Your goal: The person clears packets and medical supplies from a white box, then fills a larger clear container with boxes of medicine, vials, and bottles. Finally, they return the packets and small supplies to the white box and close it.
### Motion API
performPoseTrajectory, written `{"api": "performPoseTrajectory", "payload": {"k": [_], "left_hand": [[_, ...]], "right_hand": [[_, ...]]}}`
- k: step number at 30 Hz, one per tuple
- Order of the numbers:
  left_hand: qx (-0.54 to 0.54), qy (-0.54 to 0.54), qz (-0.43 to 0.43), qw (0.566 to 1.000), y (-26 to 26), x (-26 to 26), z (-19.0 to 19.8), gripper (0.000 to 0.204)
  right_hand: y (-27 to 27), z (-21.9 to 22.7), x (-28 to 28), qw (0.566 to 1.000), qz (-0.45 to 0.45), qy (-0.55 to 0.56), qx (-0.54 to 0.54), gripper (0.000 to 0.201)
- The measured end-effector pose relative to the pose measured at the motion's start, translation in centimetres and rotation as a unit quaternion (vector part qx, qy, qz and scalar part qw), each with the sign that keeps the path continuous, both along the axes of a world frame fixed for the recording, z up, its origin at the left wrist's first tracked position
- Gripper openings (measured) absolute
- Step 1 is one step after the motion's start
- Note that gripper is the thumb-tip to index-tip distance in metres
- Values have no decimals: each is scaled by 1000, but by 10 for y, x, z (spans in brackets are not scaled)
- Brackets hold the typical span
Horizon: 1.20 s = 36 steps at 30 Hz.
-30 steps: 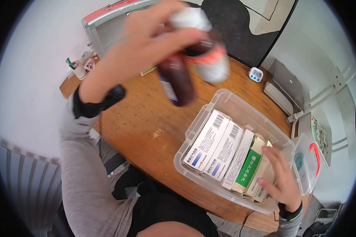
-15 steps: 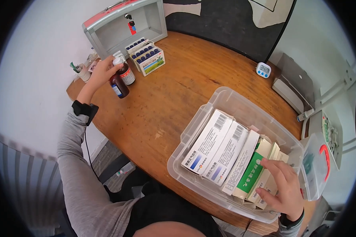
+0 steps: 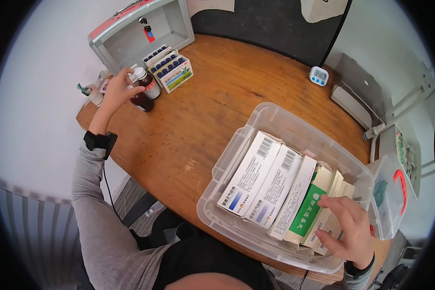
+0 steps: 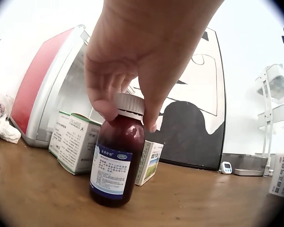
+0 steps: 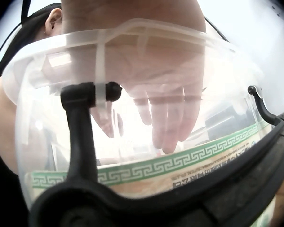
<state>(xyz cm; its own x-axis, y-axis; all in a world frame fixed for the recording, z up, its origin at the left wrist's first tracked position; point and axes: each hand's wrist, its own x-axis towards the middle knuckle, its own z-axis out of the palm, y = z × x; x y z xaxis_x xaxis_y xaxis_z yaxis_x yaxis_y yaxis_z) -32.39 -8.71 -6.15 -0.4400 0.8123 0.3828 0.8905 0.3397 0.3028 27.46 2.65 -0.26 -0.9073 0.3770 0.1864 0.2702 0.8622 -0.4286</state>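
Note:
My left hand (image 3: pixel 116 93) is at two brown medicine bottles standing on the table at the far left, thumb and fingers spread apart. In the left wrist view its fingers lie about the white cap of the blue-labelled bottle (image 4: pixel 114 161), overlapping the cap's left edge, with the thumb at its right. Just behind stands the other brown bottle (image 3: pixel 152 89), with a white and red label. My right hand (image 3: pixel 348 229) hovers loosely over the medicine boxes in the clear plastic bin, near the green and white box (image 3: pixel 307 210), fingers relaxed and holding nothing.
Wide white boxes (image 3: pixel 249 171) fill the left of the clear bin (image 3: pixel 227 157). Beyond the bottles are a carton of blue-capped vials (image 3: pixel 174 72) and an open red and silver case (image 3: pixel 140 38). A timer (image 3: pixel 319 76) sits at the back right, and a lid with red handle (image 3: pixel 400 191) lies right.
My left hand carried the two bottles from above the table to the far left and set them down near the vial carton. Its fingers have since spread. The right hand stays over the boxes.

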Motion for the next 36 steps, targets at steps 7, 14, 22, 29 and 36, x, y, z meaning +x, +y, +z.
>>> {"api": "performPoseTrajectory", "payload": {"k": [7, 14, 22, 29, 36], "left_hand": [[-7, -117, -15, 993, -3, 38, 22, 49], [38, 40, -107, 993, 28, 31, 1, 42], [23, 81, -107, 991, 41, 29, -11, 37], [70, 105, -143, 982, 34, 84, 18, 39], [34, 96, -252, 962, 6, 170, 50, 44]], "right_hand": [[-1, -1, 1, 1000, -4, 6, -12, 63], [-4, -3, 2, 1000, -23, 14, -6, 58], [-3, 1, -1, 1000, -2, -1, -25, 46], [7, 44, -29, 993, 76, -63, 57, 43], [46, 11, -94, 953, 203, -101, 201, 23]]}}
